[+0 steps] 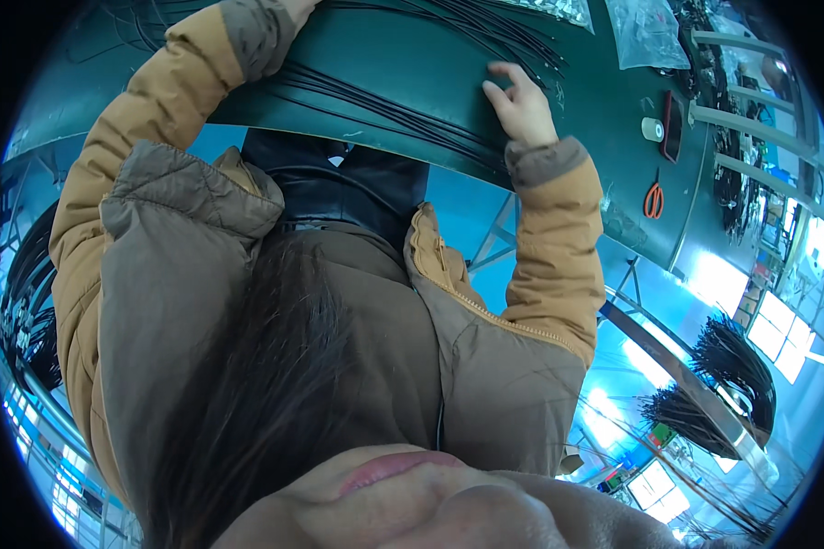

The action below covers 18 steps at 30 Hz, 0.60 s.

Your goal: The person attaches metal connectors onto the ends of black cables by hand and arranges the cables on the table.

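The near black cables (pixel 384 106) lie at twelve o'clock, the far cables (pixel 490 32) toward one: laid out, none visibly bound. The right hand (pixel 522 105), at one, parts thumb from finger; the left hand (pixel 299 10), at eleven (cut off), I can't read.

Cool bluish light, moderately bright. Blown-out glare on blue floor (pixel 604 416), lower right. Table (pixel 604 119) edge bowed by fisheye; corners black; far-right background soft.
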### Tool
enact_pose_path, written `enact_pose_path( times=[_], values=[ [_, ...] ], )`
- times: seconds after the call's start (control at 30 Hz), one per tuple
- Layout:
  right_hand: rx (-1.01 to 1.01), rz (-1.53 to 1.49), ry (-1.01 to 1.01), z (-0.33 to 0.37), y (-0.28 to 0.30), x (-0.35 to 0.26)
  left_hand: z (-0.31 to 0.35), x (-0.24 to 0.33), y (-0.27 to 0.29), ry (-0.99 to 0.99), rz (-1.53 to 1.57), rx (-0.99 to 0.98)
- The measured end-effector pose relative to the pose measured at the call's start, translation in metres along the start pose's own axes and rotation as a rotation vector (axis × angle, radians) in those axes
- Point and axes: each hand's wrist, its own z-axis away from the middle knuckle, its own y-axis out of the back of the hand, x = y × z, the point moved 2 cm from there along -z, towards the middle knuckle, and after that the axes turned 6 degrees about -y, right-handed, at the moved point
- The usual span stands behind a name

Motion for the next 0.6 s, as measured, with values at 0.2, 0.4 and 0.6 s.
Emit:
enact_pose_path(
  times=[0.2, 0.4, 0.6],
  values=[
    [0.287, 0.383, -0.178, -0.061, 0.025, 0.000, -0.028, 0.005, 0.018, -0.260, -0.035, -0.238],
    [0.474, 0.141, -0.064, -0.087, 0.031, 0.043, -0.020, -0.020, -0.031, -0.445, 0.036, 0.011],
    [0.068, -1.672, -0.629, -0.034, 0.033, 0.015, -0.040, 0.092, 0.014, -0.427, 0.122, 0.125]
  ],
)
